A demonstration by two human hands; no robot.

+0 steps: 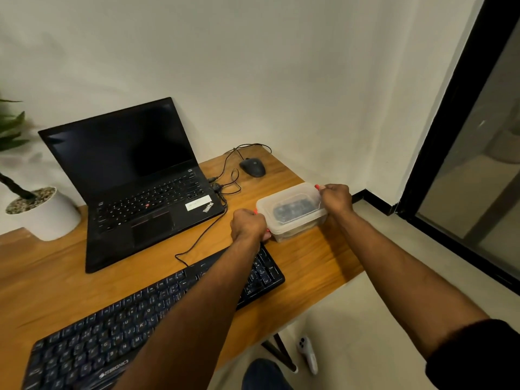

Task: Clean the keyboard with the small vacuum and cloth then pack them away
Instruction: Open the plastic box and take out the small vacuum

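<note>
- Head view: clear plastic box [291, 212], lid on, near desk [309, 263] right edge, dark blurry item inside.
- left hand [248, 224] and right hand [336, 199] grip its ends.
- keyboard [112, 327] at front edge.

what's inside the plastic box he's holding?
Through the closed lid of the plastic box, a dark bluish object shows; cloudy plastic hides what it is. The left hand and right hand cover both ends.

Both hands [292, 212] on lidded plastic box [291, 211]
</note>
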